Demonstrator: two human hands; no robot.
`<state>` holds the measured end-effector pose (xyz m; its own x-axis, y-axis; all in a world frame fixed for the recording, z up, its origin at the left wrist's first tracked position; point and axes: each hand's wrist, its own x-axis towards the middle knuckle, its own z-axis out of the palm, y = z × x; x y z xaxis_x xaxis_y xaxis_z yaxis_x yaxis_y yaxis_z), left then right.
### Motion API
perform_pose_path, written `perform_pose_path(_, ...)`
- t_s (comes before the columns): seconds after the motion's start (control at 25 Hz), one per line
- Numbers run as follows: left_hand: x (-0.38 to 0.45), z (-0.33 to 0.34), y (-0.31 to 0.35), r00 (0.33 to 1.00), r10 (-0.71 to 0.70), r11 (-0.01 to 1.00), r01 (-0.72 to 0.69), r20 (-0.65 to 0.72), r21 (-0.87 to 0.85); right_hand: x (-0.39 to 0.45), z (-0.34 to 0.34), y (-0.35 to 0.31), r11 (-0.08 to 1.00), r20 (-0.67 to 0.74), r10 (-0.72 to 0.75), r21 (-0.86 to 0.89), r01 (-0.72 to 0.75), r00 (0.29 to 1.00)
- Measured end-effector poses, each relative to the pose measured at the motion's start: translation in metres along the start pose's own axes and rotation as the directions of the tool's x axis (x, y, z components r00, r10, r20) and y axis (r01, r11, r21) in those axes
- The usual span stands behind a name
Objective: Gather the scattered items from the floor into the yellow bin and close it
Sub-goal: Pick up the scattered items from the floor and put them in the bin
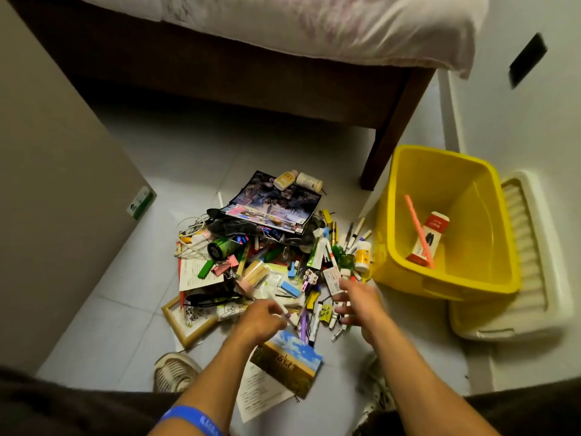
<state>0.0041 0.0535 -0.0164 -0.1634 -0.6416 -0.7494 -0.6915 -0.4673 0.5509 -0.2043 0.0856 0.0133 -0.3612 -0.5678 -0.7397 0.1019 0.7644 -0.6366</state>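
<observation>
A blue wristband [191, 418] sat on the person's left arm, close to the camera. A beige shoe [174, 371] stood on the grey tile floor [103, 325] beside that arm. Just past it lay a postcard with blue sky and a yellow field [287, 361], on top of a sheet of printed paper [261, 393]. The left hand [262, 319] reached over the near edge of the pile, and its curled fingers pinched a thin white pen with a purple tip [283, 308]. The right hand [356, 302] was over the right side of the pile with its fingers spread and bent. It was blurry, so I could not tell if it held anything. The pile of scattered items [267, 256] lay in the middle of the floor. In it were a wooden picture frame [185, 322], a green can [221, 247], a pink binder clip [224, 265], many pens and markers [353, 236], and a stack of magazines [276, 201] at the far side with two small white bottles [298, 180] by them. The yellow bin [446, 221] stood open just right of the pile. Inside it lay a red and white box [429, 237] and a pink stick [419, 228]. The white lid [528, 253] lay on the floor behind the bin, touching it. Farther back stood a dark wooden bed [239, 86] with a pale cover [314, 26].
</observation>
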Motion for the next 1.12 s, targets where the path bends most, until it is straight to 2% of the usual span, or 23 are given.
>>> perform_pose_path(0.04,0.0,0.006,-0.008,0.999,-0.034,0.995,0.035,-0.008,0.092,0.004,0.011,0.024,0.968,0.037,0.027,-0.252,-0.016,0.999)
perform_pose_path(0.08,0.0,0.013,-0.019,0.996,-0.084,0.979,0.084,-0.006,0.184,0.008,0.021,0.044,0.884,0.089,0.041,-0.467,0.005,0.995)
perform_pose_path(0.12,0.0,0.02,-0.03,0.991,-0.133,0.955,0.126,0.008,0.268,0.012,0.03,0.058,0.795,0.126,0.042,-0.605,0.043,0.991)
perform_pose_path(0.16,0.003,0.027,-0.039,0.984,-0.177,0.929,0.159,0.026,0.334,0.013,0.038,0.067,0.737,0.15,0.046,-0.673,0.068,0.988)
perform_pose_path(0.24,0.01,0.036,-0.055,0.966,-0.253,0.902,0.214,0.06,0.375,0.02,0.05,0.083,0.694,0.169,0.072,-0.717,0.072,0.983)
perform_pose_path(0.32,0.015,0.041,-0.063,0.944,-0.314,0.928,0.283,0.099,0.244,0.027,0.056,0.097,0.671,0.156,0.132,-0.741,0.027,0.979)
perform_pose_path(0.44,0.025,0.043,-0.063,0.908,-0.39,0.909,0.406,0.156,-0.092,0.035,0.06,0.108,0.609,0.081,0.212,-0.791,-0.066,0.974)
perform_pose_path(0.52,0.028,0.043,-0.058,0.923,-0.375,0.905,0.384,0.085,-0.183,0.036,0.058,0.103,0.611,0.082,0.251,-0.786,-0.093,0.965)
perform_pose_path(0.6,0.032,0.035,-0.049,0.947,-0.309,0.92,0.274,-0.088,-0.282,0.032,0.045,0.08,0.727,0.218,0.277,-0.685,-0.056,0.936)
perform_pose_path(0.68,0.038,0.014,-0.037,0.933,-0.251,0.867,0.098,-0.258,-0.489,0.031,0.022,0.046,0.886,0.353,0.241,-0.461,-0.056,0.904)
perform_pose_path(0.76,0.038,-0.009,-0.02,0.9,-0.232,0.771,-0.061,-0.368,-0.634,0.022,-0.004,0.006,0.981,0.354,0.029,-0.191,0.041,0.935)
perform_pose_path(0.8,0.036,-0.017,-0.015,0.889,-0.231,0.744,-0.1,-0.394,-0.661,0.017,-0.013,-0.013,0.992,0.276,-0.116,-0.012,0.124,0.954)
perform_pose_path(0.84,0.032,-0.02,-0.011,0.886,-0.226,0.734,-0.119,-0.405,-0.669,0.013,-0.021,-0.028,0.96,0.151,-0.228,0.199,0.196,0.962)
perform_pose_path(0.88,0.027,-0.02,-0.008,0.891,-0.216,0.738,-0.118,-0.399,-0.664,0.009,-0.029,-0.042,0.88,0.011,-0.276,0.405,0.248,0.961)
perform_pose_path(0.96,0.016,-0.016,-0.006,0.915,-0.18,0.79,-0.085,-0.361,-0.607,0.006,-0.04,-0.058,0.689,-0.157,-0.261,0.661,0.298,0.952)
perform_pose_path(1.0,0.013,-0.015,-0.007,0.924,-0.163,0.815,-0.071,-0.346,-0.575,0.005,-0.042,-0.061,0.658,-0.168,-0.244,0.694,0.29,0.955)
perform_pose_path(1.04,0.01,-0.016,-0.008,0.926,-0.154,0.83,-0.067,-0.344,-0.553,0.005,-0.041,-0.059,0.7,-0.139,-0.22,0.667,0.255,0.966)
perform_pose_path(1.12,0.005,-0.021,-0.009,0.914,-0.162,0.839,-0.07,-0.371,-0.54,0.007,-0.028,-0.043,0.857,-0.048,-0.117,0.499,0.125,0.992)
